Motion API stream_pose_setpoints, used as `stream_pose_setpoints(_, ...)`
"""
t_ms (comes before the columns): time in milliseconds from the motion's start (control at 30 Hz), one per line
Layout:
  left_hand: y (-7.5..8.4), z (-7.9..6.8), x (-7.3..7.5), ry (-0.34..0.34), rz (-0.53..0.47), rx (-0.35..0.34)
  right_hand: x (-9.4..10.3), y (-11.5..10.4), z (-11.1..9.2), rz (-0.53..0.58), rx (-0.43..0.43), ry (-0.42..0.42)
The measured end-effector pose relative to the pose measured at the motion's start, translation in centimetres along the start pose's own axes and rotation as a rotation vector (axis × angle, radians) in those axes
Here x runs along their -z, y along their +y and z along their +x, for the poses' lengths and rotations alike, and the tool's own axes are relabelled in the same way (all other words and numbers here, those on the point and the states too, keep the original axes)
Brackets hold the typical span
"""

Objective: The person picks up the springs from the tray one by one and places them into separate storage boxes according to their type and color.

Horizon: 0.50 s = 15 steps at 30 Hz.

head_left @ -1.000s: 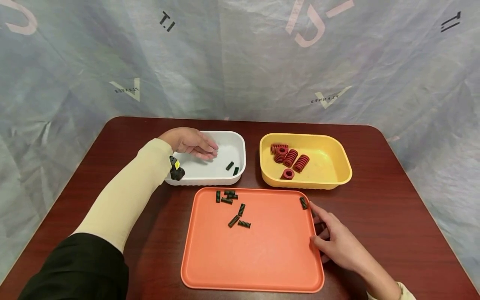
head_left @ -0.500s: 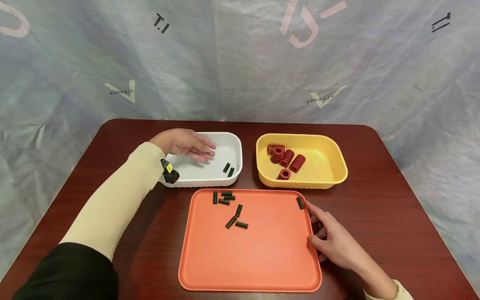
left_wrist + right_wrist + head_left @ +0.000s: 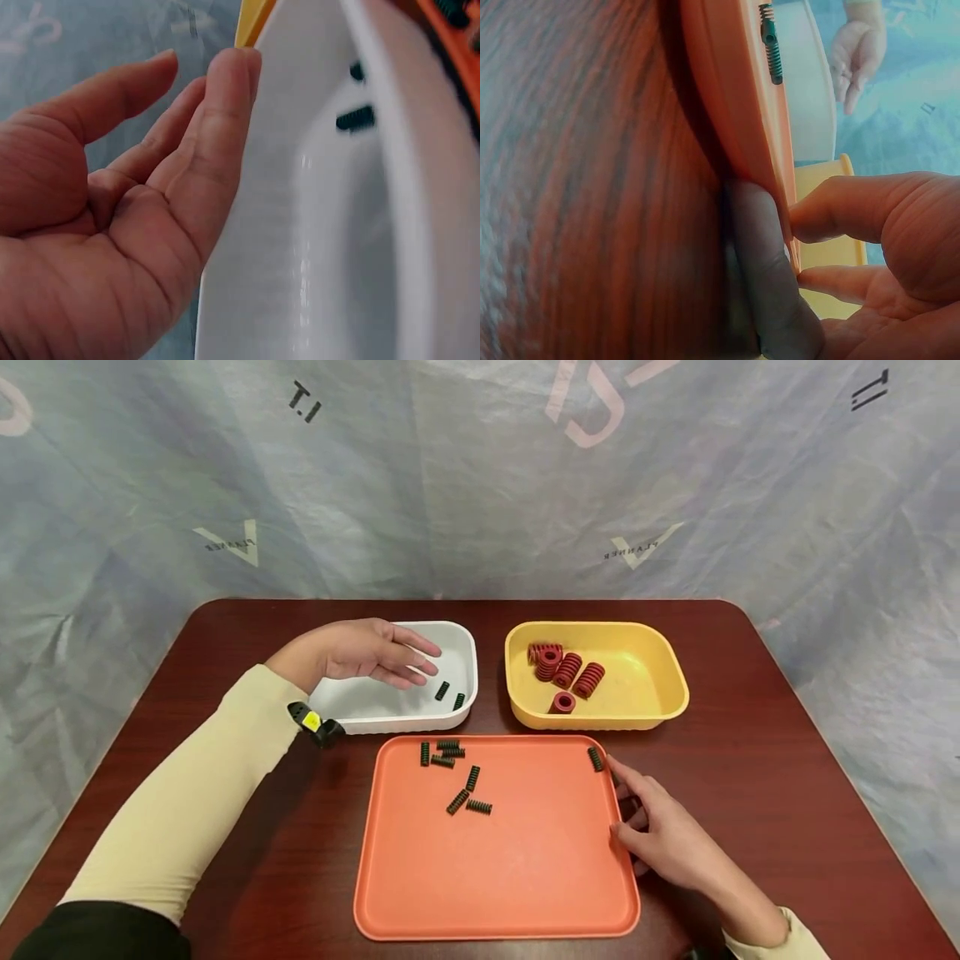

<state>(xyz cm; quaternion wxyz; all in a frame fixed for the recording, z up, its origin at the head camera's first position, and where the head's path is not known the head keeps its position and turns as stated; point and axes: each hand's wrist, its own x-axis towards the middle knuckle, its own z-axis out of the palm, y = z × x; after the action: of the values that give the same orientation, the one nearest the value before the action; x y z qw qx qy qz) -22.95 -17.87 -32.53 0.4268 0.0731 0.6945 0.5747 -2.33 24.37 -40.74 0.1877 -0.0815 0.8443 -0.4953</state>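
Note:
Over the white bin (image 3: 405,724) hovers my left hand (image 3: 367,652), fingers extended and palm holding nothing, as the left wrist view confirms. Two small dark green springs (image 3: 442,691) lie inside that bin, near its right end. My right hand (image 3: 667,831) grips the right edge of the orange tray (image 3: 495,877); in the right wrist view the thumb and fingers (image 3: 761,247) sit on either side of its rim. Several dark green springs (image 3: 457,802) lie in the tray's upper left part. One more green spring (image 3: 596,759) rests at the upper right corner, near my right fingertips.
To the right of the white bin stands a yellow bin (image 3: 637,685) with several thicker red springs (image 3: 589,679). Both bins are behind the tray on a dark reddish wooden table (image 3: 750,735). A grey printed cloth (image 3: 465,485) hangs behind the table.
The head view has shifted slightly. My left hand's fingers have straightened and spread, and the hand has moved a little right over the white bin. My right hand stays on the tray edge.

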Motion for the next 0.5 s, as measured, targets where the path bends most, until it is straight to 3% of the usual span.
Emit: stream_pose_setpoints(500,-2.1,-2.3,-5.9,-0.106,0.057,-0.078,0.1,0.1,0.1,0.021,-0.001,-0.009)
